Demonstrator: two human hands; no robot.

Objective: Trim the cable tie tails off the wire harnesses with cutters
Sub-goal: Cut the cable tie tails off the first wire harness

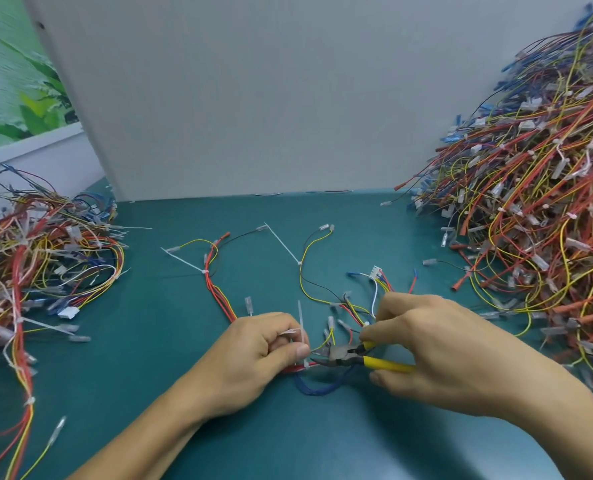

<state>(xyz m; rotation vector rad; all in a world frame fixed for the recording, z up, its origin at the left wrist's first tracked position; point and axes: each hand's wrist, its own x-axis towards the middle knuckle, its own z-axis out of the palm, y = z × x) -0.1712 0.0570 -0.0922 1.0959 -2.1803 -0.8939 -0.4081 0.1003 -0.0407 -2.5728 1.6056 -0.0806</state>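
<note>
My left hand (263, 348) pinches the wire harness (218, 289) on the desk (170, 382) beside its tie, so the cable tie tail (301, 323) stands upright and exposed. My right hand (437, 344) grips the yellow-handled cutters (340, 355), jaws parted at the tail's base for a flush cut.

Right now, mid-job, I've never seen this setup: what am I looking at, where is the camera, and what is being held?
There is no machine here: the grips are a person's bare hands, seen from one camera worn on the head, looking down. The left grip pinches a wire harness beside its white cable tie tail, which sticks up. The right grip holds yellow-handled cutters, jaws open near that tie. All this is over a green table. A big pile of harnesses lies on the right, a smaller pile on the left, and a white board stands behind.
</note>
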